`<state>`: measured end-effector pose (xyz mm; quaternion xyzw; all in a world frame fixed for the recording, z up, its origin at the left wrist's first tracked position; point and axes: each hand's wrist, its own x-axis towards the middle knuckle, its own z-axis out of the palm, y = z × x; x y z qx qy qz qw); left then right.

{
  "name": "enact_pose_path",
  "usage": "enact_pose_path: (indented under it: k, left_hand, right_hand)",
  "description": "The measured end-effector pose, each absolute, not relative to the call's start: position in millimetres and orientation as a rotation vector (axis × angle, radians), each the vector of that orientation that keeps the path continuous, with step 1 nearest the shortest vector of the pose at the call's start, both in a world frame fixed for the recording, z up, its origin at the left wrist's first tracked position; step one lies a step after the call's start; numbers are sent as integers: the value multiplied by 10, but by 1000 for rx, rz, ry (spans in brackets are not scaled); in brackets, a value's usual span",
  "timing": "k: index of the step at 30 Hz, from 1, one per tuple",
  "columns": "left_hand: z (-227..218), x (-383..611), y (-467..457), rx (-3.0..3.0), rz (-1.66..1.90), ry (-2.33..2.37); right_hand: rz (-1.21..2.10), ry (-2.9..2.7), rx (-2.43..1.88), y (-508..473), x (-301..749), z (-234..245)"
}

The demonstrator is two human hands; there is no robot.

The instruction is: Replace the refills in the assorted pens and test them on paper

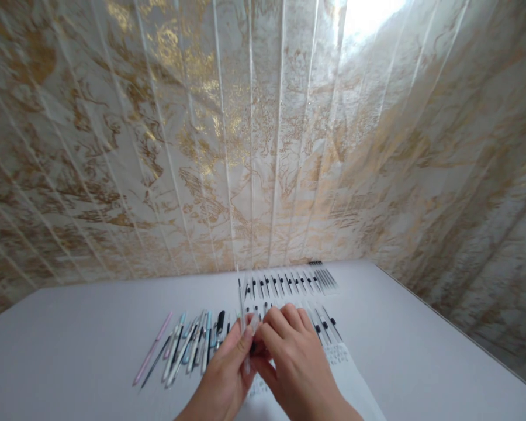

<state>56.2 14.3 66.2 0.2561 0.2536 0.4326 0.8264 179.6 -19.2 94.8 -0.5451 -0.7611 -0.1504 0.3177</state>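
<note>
My left hand (230, 365) is closed around a thin, clear pen refill (241, 301) that points up and away from me. A translucent, whitish piece (254, 323) shows between the two hands, close to my left thumb. Held against it, my right hand (291, 351) has its fingers curled in. A small dark part shows between the fingertips, and what the right fingers pinch is mostly hidden. Beneath and beyond the hands, refills with black caps (324, 323) lie on a sheet of paper with writing (355, 380).
Left of my hands lies a pile of pens (188, 345) in white, blue and black, with a pink pen (153, 348) at its edge. Farther back runs a row of refills (281, 285). A gold-patterned curtain (228, 146) hangs behind the white table (83, 333).
</note>
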Motion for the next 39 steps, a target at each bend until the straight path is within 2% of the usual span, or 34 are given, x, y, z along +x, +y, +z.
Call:
enact_pose_path:
  k: [8, 15, 20, 29, 39]
  left_hand:
    - [611, 503, 129, 638, 953, 600]
    - [433, 407, 325, 1591, 993, 644]
    - [245, 355, 447, 1904, 887, 854]
    - [363, 325, 452, 2159, 822, 915]
    - [506, 317, 460, 2407, 405, 967]
  right_hand:
    - [-170, -1871, -1356, -214, 1774, 978]
    - [230, -1755, -1321, -280, 2209, 1300]
    - [379, -1714, -1358, -249, 2399, 1341]
    - [345, -1817, -1420, -235, 2406, 1315]
    - [209, -2022, -1509, -270, 2393, 1334]
